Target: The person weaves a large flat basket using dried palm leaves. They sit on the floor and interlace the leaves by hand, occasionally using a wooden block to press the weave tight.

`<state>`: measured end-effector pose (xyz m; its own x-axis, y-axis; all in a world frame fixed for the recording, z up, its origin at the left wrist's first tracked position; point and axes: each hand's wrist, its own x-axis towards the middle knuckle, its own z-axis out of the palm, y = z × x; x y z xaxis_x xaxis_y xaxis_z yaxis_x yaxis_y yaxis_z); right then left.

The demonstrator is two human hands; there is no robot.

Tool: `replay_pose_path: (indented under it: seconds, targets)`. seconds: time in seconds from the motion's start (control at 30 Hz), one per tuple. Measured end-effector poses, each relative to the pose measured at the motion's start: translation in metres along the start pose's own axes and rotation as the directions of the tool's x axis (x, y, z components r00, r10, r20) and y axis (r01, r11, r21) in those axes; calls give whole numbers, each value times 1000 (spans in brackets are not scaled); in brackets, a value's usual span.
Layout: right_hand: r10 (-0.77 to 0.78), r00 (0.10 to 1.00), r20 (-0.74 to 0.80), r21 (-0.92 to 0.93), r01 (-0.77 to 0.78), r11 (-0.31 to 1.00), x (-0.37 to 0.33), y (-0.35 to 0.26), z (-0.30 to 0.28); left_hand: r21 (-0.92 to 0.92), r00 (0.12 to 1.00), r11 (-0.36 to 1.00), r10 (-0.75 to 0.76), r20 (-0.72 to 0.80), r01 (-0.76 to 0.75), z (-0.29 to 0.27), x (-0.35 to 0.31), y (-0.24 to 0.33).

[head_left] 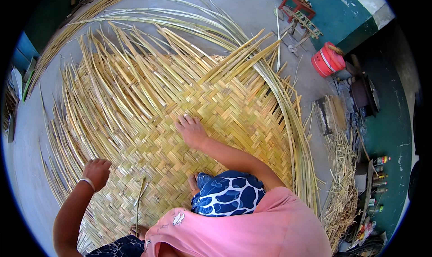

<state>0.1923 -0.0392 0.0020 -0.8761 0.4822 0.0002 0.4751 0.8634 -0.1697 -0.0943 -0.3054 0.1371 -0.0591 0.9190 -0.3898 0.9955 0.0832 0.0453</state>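
A large woven mat of yellow bamboo strips [225,108] lies flat on the grey floor, with loose strip ends fanning out at its far and left sides. My right hand [191,130] rests palm down on the woven part near the middle, fingers spread slightly. My left hand [96,170], with a pale bangle at the wrist, is curled into a loose fist on the mat's left edge among the free strips. Whether it grips a strip I cannot see. My knee in blue patterned cloth [227,194] presses on the mat below the right hand.
Long loose bamboo strips [288,113] curve along the mat's right side. A red bucket [327,59] and a red stool [294,5] stand at the far right by a green wall. A wooden block [330,114] and a pile of dry scraps [342,185] lie to the right.
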Motion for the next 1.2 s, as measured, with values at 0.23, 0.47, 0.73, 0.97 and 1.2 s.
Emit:
replay_pose_path:
  seconds: [0.23,0.47,0.73,0.97,1.2]
  targets:
    - [2,999,-39,-5,-2,1000,-40,-24,9,-239,984,959,-125,128,153,70,-83,6]
    - [16,995,-102,24,-13,1000,-57,-20,16,-181,836,983,113,538,-16,93,-79,50]
    - [74,997,3,-7,-74,997,-38,-38,7,-192,911,970,-61,408,151,91,-75,23]
    - [40,996,78,129,-50,990,-29,-18,11,-126,835,980,-61,547,154,101,-86,21]
    - [-302,952,46,826,134,547,48,-142,-193,-171,828,962,-86,555,214,110,-115,26]
